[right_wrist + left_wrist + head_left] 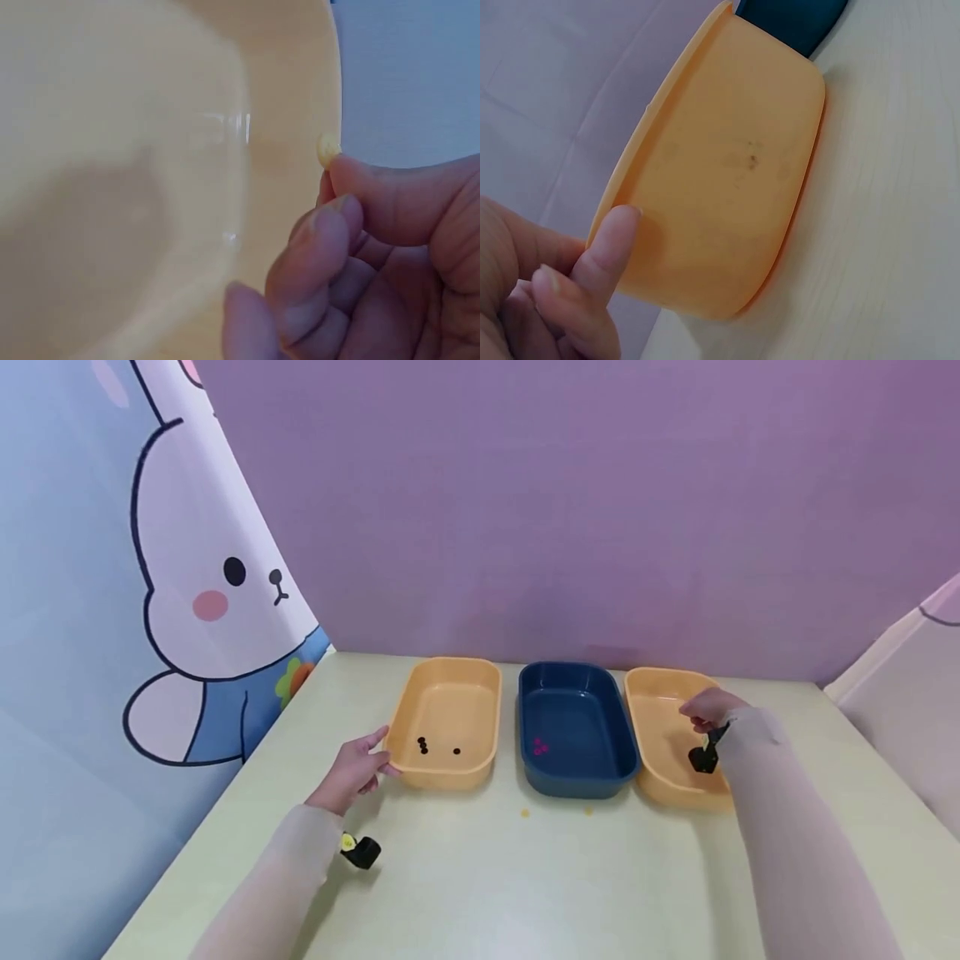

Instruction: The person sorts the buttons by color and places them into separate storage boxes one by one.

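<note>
My left hand grips the near left rim of the left yellow-orange bin. In the left wrist view, a fingertip presses on that bin's outer wall. Over the right yellow-orange bin, my right hand pinches a small pale yellow piece between thumb and finger. A dark blue bin stands between the two. Several small black pieces lie in the left bin, and several tiny pink pieces lie in the blue one.
Two small yellow pieces lie on the pale table in front of the blue bin. Behind the bins hangs a purple backdrop. A cartoon rabbit cloth covers the left side. Black wrist devices hang at both cuffs.
</note>
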`<state>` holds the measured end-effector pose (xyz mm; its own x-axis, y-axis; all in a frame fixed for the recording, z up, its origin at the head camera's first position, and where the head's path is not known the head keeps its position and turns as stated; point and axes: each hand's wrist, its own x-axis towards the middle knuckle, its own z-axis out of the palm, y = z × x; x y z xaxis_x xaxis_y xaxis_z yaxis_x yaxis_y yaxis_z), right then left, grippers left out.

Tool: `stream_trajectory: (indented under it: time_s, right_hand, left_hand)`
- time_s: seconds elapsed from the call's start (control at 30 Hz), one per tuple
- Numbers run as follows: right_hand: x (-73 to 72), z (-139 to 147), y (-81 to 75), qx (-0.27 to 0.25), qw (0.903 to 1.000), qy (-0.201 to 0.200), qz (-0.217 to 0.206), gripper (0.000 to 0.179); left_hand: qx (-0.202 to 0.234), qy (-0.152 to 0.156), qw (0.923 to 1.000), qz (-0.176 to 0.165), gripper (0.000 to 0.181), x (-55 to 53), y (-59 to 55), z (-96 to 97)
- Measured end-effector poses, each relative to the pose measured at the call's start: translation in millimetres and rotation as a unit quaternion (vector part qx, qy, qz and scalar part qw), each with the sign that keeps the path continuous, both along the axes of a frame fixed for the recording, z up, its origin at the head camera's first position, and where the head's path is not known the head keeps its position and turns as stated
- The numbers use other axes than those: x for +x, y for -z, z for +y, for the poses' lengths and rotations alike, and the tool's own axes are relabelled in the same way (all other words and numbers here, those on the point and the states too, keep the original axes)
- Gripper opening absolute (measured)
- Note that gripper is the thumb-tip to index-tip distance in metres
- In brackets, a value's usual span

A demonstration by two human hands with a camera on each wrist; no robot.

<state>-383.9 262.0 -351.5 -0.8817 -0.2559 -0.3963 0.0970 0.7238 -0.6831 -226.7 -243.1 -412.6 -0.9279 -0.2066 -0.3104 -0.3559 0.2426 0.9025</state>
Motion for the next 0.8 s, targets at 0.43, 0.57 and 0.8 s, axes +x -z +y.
stream_trajectory:
  time_s: [0.43, 0.57, 0.8]
  right_hand:
    - [4.8, -4.7, -4.3, 0.032, 0.9992, 0.021, 0.009, 0.045]
    - [12.8, -13.4, -16.2, 0.033, 0.9994, 0.013, 0.008, 0.052]
    - [19.8, -26.4, -23.8, 0.026, 0.9991, -0.03, 0.015, 0.026]
  left_hand:
    - [0.013, 0.001, 0.9997, 0.02, 0.056, -0.4, 6.9, -0.8]
    - [0.012, 0.004, 0.9996, 0.027, 0.055, -1.3, 5.8, -1.5]
    - [0.0, 0.016, 0.9992, 0.036, 0.055, 0.4, 5.7, 0.5]
